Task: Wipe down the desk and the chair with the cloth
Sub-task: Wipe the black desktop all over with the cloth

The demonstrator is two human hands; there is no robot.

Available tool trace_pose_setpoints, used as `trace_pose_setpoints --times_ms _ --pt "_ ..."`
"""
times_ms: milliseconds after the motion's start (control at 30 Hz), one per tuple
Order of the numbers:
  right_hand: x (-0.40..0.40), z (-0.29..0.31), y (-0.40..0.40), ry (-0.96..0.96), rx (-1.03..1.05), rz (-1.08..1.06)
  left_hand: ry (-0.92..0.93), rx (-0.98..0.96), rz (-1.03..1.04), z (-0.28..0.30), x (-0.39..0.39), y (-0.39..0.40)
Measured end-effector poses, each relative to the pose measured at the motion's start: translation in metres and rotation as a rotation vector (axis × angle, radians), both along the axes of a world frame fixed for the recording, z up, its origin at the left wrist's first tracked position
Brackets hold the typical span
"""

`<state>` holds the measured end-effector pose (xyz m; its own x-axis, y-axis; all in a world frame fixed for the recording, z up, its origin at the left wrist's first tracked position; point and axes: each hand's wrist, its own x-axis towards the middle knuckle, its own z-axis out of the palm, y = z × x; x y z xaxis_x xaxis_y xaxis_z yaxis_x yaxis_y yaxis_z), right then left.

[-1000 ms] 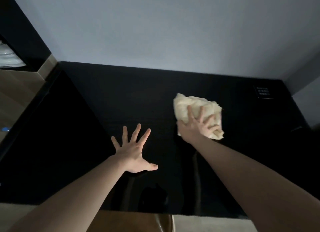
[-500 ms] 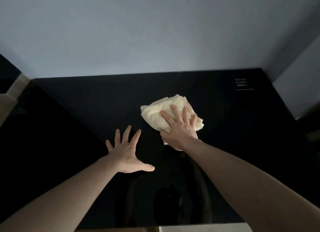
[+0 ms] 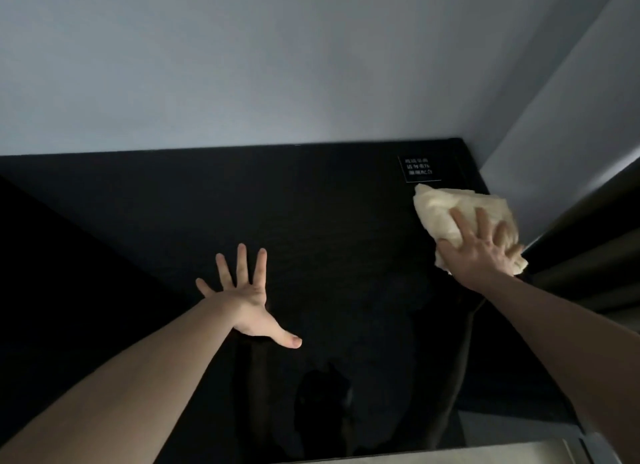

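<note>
Near the desk's (image 3: 311, 221) right edge, a crumpled cream cloth (image 3: 446, 214) lies under the right hand (image 3: 481, 255).

From where I stand I count one dark surface (image 3: 311, 221) and one cream cloth (image 3: 440, 210) on it. There are two grips, both bare: the left grip (image 3: 246, 301), all five digits showing, and the right grip (image 3: 481, 255). One small label (image 3: 419, 168) carries three lines of white lettering. Two pale walls: one back wall (image 3: 277, 65), one side wall (image 3: 571, 117).
</note>
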<state>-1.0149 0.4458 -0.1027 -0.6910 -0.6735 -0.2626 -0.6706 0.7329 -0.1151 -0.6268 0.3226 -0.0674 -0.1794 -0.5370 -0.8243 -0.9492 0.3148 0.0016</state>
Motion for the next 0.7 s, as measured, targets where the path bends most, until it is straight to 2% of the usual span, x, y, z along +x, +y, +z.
trace_pose_setpoints --times_ms 167,333,567,700 --pt "0.037 -0.001 0.008 -0.066 -0.022 -0.015 -0.061 0.02 0.028 0.007 -0.01 -0.003" --pt "0.075 -0.007 0.052 -0.151 -0.051 0.226 -0.083 0.026 0.037 0.012 -0.013 -0.003" --pt "0.056 -0.008 0.038 -0.091 -0.075 0.273 -0.081 0.022 0.045 0.011 -0.015 -0.004" --pt "0.046 -0.008 0.02 -0.072 -0.056 0.198 -0.043 -0.012 0.037 0.006 -0.01 -0.004"
